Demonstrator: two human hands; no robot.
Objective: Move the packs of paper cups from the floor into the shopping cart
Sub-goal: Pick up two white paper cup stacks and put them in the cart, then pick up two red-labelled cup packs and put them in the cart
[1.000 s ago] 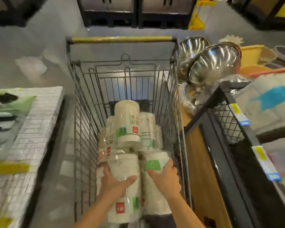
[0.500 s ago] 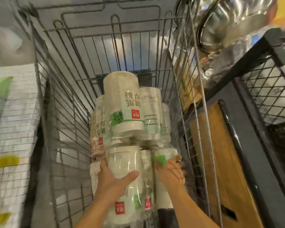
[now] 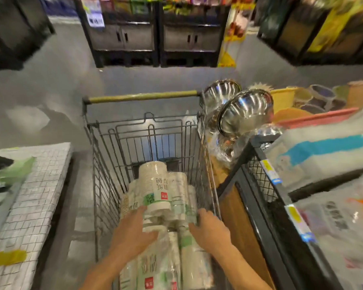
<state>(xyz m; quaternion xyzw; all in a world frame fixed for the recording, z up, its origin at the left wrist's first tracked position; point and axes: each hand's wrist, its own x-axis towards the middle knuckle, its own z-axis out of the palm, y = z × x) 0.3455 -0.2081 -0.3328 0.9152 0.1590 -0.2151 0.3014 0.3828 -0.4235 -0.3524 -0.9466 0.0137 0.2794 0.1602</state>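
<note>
Open from above between the wire walls of the cart (image 3: 105, 168). Filled low down by packs (image 3: 155, 185), piled highest in the middle, with free room above them and some room at the far end, before the folded wire flap. Barred across the far top by the handle (image 3: 143, 96). Crowded at the right far corner by bowls (image 3: 245, 114), and along the right by a shelf (image 3: 260, 222) standing just beside the wire wall. On the left, only a narrow strip of floor (image 3: 82, 227) between cart and bench (image 3: 40, 185). Past the handle, wide bare floor up to dark racks (image 3: 155, 38).
</note>
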